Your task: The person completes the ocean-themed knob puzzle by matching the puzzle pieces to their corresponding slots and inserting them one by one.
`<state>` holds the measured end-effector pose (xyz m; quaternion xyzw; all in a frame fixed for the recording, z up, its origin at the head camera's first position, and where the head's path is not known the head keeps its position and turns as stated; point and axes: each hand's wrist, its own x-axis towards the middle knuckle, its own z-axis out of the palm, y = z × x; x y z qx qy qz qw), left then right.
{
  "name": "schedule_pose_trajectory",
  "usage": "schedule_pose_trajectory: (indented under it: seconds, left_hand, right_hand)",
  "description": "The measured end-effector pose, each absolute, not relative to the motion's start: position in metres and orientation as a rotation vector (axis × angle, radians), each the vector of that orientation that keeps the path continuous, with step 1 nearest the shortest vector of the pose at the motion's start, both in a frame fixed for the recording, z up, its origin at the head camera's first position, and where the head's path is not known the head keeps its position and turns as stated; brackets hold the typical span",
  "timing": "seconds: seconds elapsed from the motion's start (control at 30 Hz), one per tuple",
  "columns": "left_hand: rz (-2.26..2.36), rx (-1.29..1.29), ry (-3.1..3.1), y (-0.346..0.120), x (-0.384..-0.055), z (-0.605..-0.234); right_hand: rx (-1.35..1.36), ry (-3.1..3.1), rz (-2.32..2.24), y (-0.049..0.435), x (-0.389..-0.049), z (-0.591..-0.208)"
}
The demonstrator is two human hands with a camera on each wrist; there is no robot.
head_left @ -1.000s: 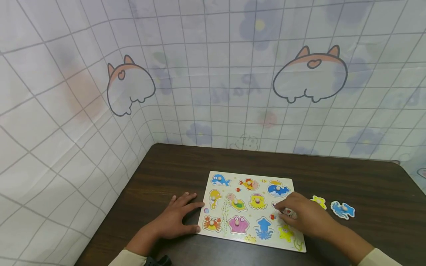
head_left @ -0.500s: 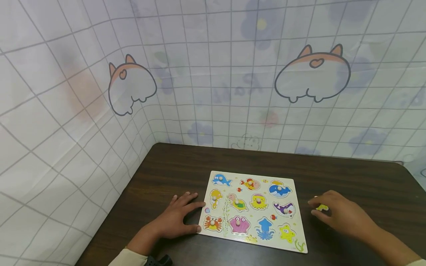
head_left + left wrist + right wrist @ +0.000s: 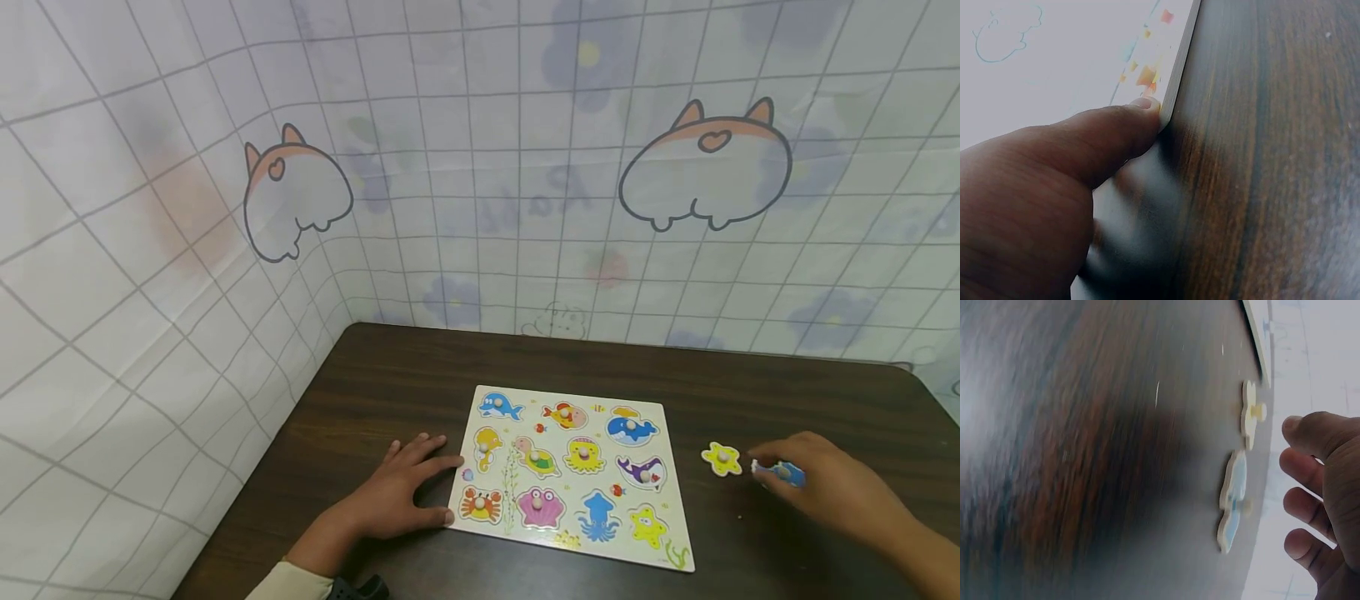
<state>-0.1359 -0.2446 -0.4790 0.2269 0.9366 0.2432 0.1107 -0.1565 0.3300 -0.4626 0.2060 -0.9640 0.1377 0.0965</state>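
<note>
My left hand (image 3: 401, 487) rests at the left edge of a wooden peg puzzle board (image 3: 555, 546), fingers spread, with the thumb (image 3: 1129, 125) on the board's corner. My right hand (image 3: 832, 483) hovers over a blue squid puzzle piece (image 3: 789, 473) lying right of the board. In the right wrist view its fingers are apart, held off from the squid piece's knob (image 3: 1244, 507). Between that hand and the board lies a yellow starfish piece (image 3: 722, 458) with a round knob. On the board, a purple whale piece (image 3: 642, 472) sits in its slot.
Several knobbed sea-animal pieces fill the board, among them a crab (image 3: 481, 504) and a pink shell (image 3: 540, 507). The squid slot (image 3: 597, 517) and starfish slot (image 3: 648, 525) show no knobs. A patterned curtain (image 3: 480, 250) stands behind the dark wooden table (image 3: 420, 375).
My right hand has left the purple whale piece on the board and moved right, passing over the starfish piece to the squid piece. My left hand has stayed in place.
</note>
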Motion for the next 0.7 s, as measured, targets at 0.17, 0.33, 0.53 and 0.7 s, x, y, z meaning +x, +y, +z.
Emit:
schedule_pose_trajectory:
  seconds: [0.17,0.33,0.53,0.7]
  left_hand:
    - [0.703,0.666,2.756,-0.245,-0.136,-0.479]
    - [0.702,0.666,2.755,-0.245,-0.135,-0.479]
    - [0.693,0.671,2.763,-0.245,-0.135,-0.479]
    - [0.699,0.672,2.762,-0.245,-0.135,-0.479]
  right_hand:
    - [0.592,-2.929,0.384,0.340,-0.162,-0.464]
    - [0.612,-2.902,0.377,0.348,-0.166,-0.468]
    - [0.588,-2.960,0.377,0.355,-0.169,-0.473]
    - [0.612,-2.985,0.380,0.360,-0.174,-0.474]
